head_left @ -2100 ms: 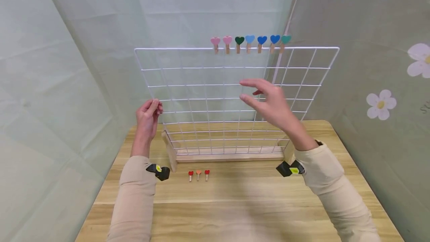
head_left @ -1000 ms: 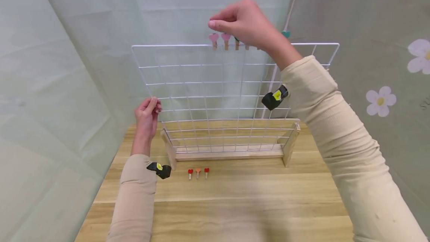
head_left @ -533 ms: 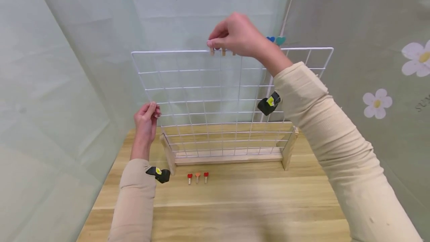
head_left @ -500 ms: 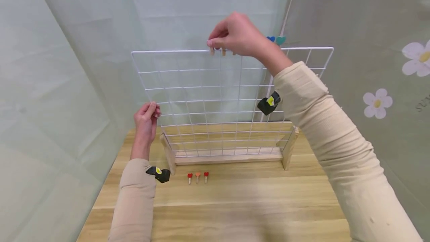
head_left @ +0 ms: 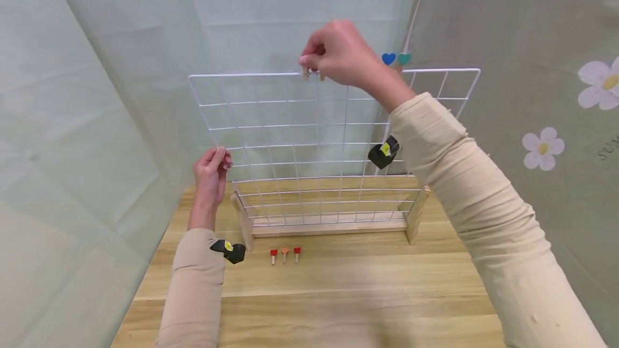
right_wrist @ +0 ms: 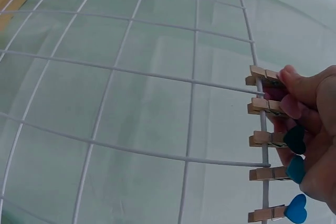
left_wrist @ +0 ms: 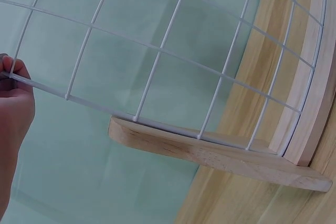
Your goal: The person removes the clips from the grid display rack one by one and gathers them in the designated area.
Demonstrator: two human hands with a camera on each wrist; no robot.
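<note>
Right hand (head_left: 340, 50) pinching leftmost clip (right_wrist: 263, 75)

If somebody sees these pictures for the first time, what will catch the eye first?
First, the right hand pinching a heart clip at the top edge of the white wire grid. The left hand grips the grid's left edge, and three small clips lie on the wooden table in front.
</note>
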